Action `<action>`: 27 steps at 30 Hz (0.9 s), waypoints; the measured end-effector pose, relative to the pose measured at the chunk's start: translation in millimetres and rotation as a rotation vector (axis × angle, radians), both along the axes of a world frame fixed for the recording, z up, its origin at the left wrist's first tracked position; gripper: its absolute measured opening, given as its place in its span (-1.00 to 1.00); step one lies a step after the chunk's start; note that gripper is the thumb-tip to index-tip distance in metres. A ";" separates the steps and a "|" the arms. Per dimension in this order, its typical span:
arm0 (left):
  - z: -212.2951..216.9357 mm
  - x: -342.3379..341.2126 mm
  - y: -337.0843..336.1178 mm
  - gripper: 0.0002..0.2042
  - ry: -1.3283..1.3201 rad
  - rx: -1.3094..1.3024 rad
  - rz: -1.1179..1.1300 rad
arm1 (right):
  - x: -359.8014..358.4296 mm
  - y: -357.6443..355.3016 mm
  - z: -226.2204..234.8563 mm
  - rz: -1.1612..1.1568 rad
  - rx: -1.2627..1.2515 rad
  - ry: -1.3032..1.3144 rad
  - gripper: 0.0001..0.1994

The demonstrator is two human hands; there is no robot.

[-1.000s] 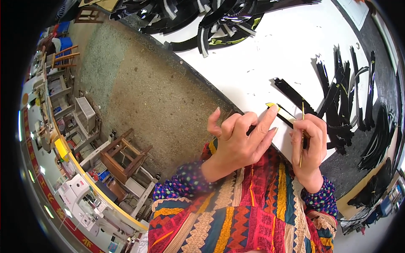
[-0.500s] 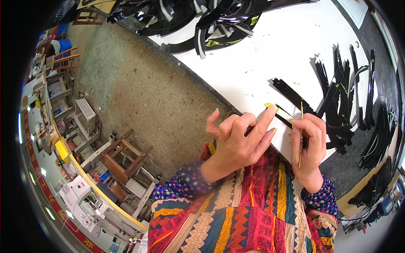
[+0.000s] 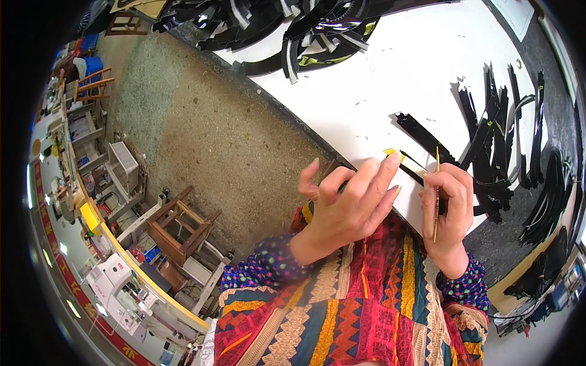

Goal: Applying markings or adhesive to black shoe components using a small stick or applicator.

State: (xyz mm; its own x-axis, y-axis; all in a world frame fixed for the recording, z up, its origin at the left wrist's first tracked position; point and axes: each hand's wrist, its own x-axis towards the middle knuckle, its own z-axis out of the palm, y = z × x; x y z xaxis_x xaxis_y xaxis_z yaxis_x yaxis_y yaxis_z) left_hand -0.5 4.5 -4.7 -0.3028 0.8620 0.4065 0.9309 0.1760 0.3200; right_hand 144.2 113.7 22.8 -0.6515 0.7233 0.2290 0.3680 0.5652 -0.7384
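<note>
**White worktop, near edge: strip work**

A white worktop is seen above a concrete floor; wooden stools and a sewing machine stand below. At the near edge, a black strip with a yellow tip is pinched by the left hand. A thin stick is gripped by the right hand. The strip's middle is hidden by fingers. Black strip piles blur at the right edge.

We saw a white tabletop carrying black strips; one strip bore a yellow end. The stick was tan. Sleeves were purple, dotted; the garment showed multicoloured zigzag stripes.
</note>
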 end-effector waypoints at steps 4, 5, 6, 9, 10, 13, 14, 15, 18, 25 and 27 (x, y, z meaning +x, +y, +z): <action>3.8 -0.6 0.8 -0.59 0.062 -0.060 -0.022 | -0.1 0.9 0.3 0.019 0.055 -0.014 -0.73; 3.7 -0.6 0.9 -0.60 0.082 -0.068 -0.028 | 0.5 0.2 0.4 0.010 0.015 -0.006 -0.68; 2.8 -0.1 0.2 -0.60 0.083 -0.068 -0.027 | 0.5 0.0 0.3 0.010 0.015 -0.006 -0.68; 0.4 0.4 -1.1 -0.60 0.056 -0.048 -0.010 | 0.2 0.1 0.0 0.012 0.013 -0.005 -0.68; 0.5 -0.9 -1.1 -0.59 0.064 -0.046 -0.015 | 0.0 0.0 -0.1 0.011 0.016 -0.008 -0.68; 0.4 -1.7 -1.0 -0.59 0.069 -0.043 -0.017 | -0.2 -0.4 -0.9 0.006 0.017 -0.007 -0.68; 0.3 -1.8 -1.0 -0.59 0.066 -0.043 -0.014 | -0.3 -0.6 -1.1 0.003 0.015 -0.003 -0.69; -0.9 -1.1 -1.1 -0.59 0.067 -0.044 -0.014 | -0.4 -0.8 -1.1 0.004 0.014 -0.003 -0.69; -4.0 1.3 -1.1 -0.60 0.028 0.004 0.002 | -0.3 -0.8 -0.6 0.005 0.023 -0.005 -0.69; -3.9 1.0 -0.5 -0.61 0.020 0.009 0.003 | -0.6 -0.6 -0.7 -0.001 0.009 -0.001 -0.69; -3.4 1.2 -0.2 -0.61 0.020 0.008 0.003 | -0.3 -0.2 -0.4 -0.001 0.006 -0.001 -0.69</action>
